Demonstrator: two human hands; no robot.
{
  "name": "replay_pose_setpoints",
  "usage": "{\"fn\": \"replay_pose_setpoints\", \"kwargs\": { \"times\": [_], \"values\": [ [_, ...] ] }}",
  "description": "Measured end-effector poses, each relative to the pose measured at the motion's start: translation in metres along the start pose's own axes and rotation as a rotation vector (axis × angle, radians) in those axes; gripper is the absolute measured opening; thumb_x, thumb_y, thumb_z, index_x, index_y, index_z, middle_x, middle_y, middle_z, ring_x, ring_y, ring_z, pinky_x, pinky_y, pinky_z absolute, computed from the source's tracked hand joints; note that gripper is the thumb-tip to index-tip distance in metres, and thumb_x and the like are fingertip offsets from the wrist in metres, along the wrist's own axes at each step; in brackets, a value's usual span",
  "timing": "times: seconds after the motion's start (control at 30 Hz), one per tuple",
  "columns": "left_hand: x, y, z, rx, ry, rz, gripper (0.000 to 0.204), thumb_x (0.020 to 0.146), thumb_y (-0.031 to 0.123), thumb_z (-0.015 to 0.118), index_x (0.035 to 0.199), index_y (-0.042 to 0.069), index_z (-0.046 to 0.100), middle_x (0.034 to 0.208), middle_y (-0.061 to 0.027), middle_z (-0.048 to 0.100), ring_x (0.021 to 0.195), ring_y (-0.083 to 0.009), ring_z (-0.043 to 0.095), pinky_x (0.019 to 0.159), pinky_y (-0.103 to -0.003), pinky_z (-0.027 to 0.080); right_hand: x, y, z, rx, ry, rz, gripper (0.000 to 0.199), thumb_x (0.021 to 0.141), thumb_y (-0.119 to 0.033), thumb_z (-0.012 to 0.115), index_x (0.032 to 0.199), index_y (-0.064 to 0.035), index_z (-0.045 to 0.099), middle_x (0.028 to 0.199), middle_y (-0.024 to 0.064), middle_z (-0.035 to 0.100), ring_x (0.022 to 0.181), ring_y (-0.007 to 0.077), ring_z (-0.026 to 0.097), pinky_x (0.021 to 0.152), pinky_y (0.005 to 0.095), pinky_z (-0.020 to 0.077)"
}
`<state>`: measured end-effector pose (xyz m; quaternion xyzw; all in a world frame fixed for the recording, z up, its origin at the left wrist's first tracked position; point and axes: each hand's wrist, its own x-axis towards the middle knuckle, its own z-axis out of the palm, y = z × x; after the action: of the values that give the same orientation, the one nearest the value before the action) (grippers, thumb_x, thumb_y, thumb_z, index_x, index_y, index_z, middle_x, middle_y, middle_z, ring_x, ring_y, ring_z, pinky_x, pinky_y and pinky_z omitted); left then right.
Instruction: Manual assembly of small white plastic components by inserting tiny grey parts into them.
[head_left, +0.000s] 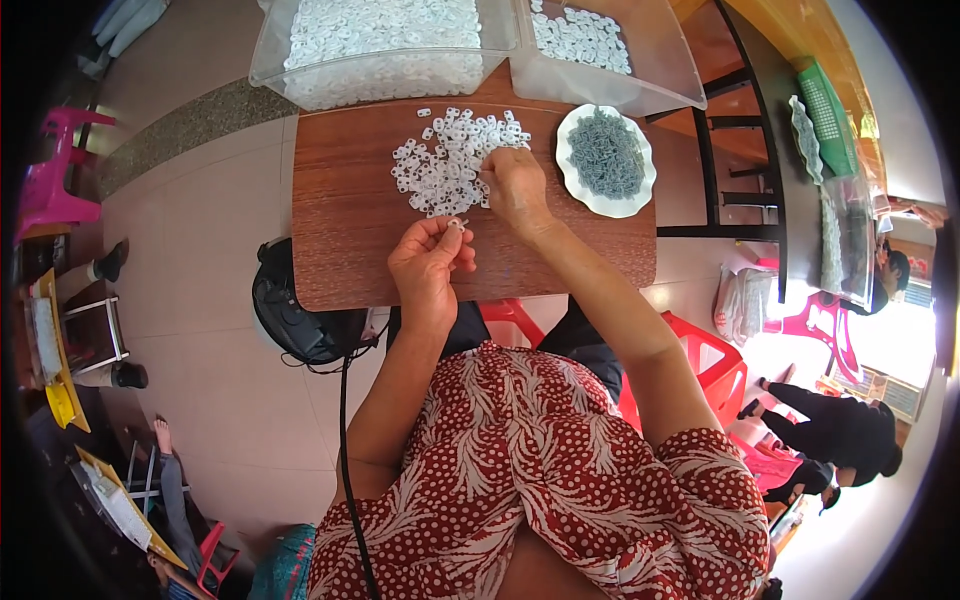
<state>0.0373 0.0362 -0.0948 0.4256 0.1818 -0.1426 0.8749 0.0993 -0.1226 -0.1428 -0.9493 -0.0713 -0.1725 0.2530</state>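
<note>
At the small wooden table, your left hand pinches one white plastic piece clear for handling while your right hand, fingers curled, picks at the loose white pile beside the plate of grey pieces.

Piecework workshop: bins of plastic parts

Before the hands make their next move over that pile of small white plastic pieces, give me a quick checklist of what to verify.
1. Left hand pinches one small white piece: ok.
2. Right hand rests on the pile of small white plastic pieces: ok.
3. Pile lies wholly on the brown wooden table: ok.
4. White scalloped plate of grey pieces stands beside the right hand: ok.
5. Held piece's orientation: cannot tell.
</note>
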Motion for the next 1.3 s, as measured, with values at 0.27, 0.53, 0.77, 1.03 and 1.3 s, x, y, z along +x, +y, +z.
{"fn": "replay_pose_setpoints", "kwargs": {
  "times": [0.27, 0.53, 0.77, 1.03, 1.3],
  "values": [
    [-0.001, -0.001, -0.008, -0.005, 0.020, -0.006, 0.008, 0.085, 0.007, 0.061, 0.088, -0.001, 0.059, 0.077, -0.0086, 0.063, 0.057, -0.0113, 0.056, 0.049, -0.023, 0.046, -0.011, 0.016, -0.010, -0.019, 0.033, 0.034, 0.022, 0.065, -0.003, 0.066, 0.085, -0.0092, 0.062, 0.079, 0.0100, 0.056, 0.078, 0.0305, 0.050, 0.065, 0.0400, 0.0433],
    [-0.003, 0.000, -0.011, 0.003, 0.034, -0.044, 0.009, 0.085, 0.006, 0.060, 0.090, -0.001, 0.058, 0.079, -0.0100, 0.062, 0.058, -0.0129, 0.056, 0.052, -0.026, 0.046, 0.001, 0.000, 0.006, -0.062, 0.067, 0.020, 0.016, 0.067, -0.005, 0.064, 0.082, -0.0085, 0.063, 0.078, 0.0116, 0.054, 0.079, 0.0305, 0.050, 0.063, 0.0406, 0.0440],
    [0.002, 0.002, -0.011, -0.009, 0.027, -0.028, 0.009, 0.085, 0.006, 0.060, 0.091, 0.000, 0.058, 0.079, -0.0099, 0.062, 0.058, -0.0128, 0.056, 0.053, -0.026, 0.046, 0.003, 0.004, 0.012, -0.140, 0.027, -0.061, 0.011, 0.068, -0.003, 0.062, 0.077, -0.0073, 0.060, 0.077, 0.0121, 0.055, 0.078, 0.0306, 0.052, 0.062, 0.0408, 0.0447],
    [-0.001, 0.005, 0.006, -0.022, -0.011, -0.032, 0.008, 0.085, 0.006, 0.060, 0.090, -0.001, 0.058, 0.079, -0.0092, 0.063, 0.060, -0.0125, 0.057, 0.053, -0.025, 0.046, -0.020, -0.036, -0.048, 0.359, -0.003, 0.190, 0.014, 0.076, -0.006, 0.066, 0.088, -0.0016, 0.063, 0.082, 0.0123, 0.064, 0.075, 0.0215, 0.062, 0.065, 0.0294, 0.0482],
    [-0.013, 0.007, 0.028, -0.037, -0.127, -0.003, 0.009, 0.086, 0.003, 0.057, 0.094, -0.002, 0.057, 0.085, -0.0106, 0.063, 0.072, -0.0169, 0.061, 0.063, -0.027, 0.049, -0.051, -0.063, -0.080, 0.697, 0.041, 0.356, 0.014, 0.078, 0.005, 0.061, 0.092, 0.0014, 0.064, 0.084, 0.0057, 0.064, 0.078, 0.0111, 0.059, 0.071, 0.0234, 0.0478]
  ]
}}
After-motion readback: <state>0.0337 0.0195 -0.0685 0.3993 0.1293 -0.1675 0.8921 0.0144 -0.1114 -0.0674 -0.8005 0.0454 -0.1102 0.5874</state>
